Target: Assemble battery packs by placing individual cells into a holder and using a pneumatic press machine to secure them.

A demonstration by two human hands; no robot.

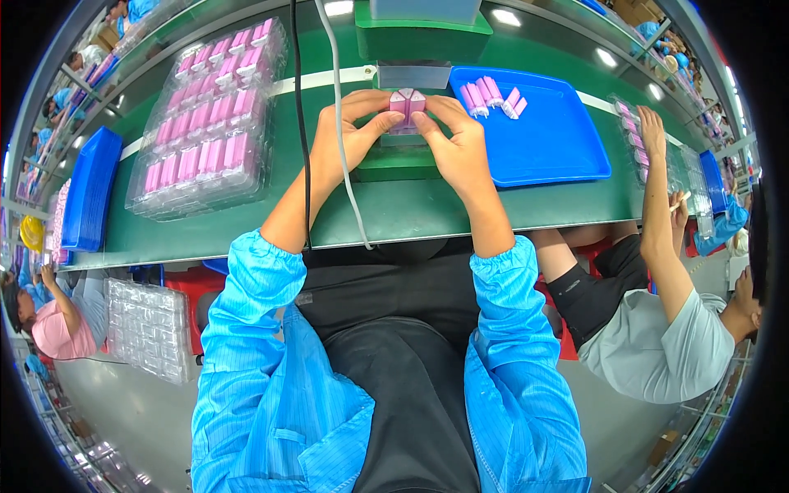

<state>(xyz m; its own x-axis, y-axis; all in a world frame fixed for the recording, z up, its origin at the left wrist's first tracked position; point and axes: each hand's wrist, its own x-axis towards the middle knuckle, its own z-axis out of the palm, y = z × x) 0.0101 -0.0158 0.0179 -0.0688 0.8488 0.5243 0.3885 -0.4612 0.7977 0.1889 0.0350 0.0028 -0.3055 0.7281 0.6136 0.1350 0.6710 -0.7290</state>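
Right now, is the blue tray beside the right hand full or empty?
Partly filled: the blue tray holds pink-and-white blocks at its far left, base showing elsewhere.

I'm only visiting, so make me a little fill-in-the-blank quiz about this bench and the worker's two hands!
1. The left hand and right hand hold small pieces coloured mostly ____.
2. The nearest clear trays, with rows of similar pieces, lie to the ____ of both hands.
3. The shallow tray just beyond the right hand is ____.
4. The worktop is ____.

Missing words: pink; left; blue; green.
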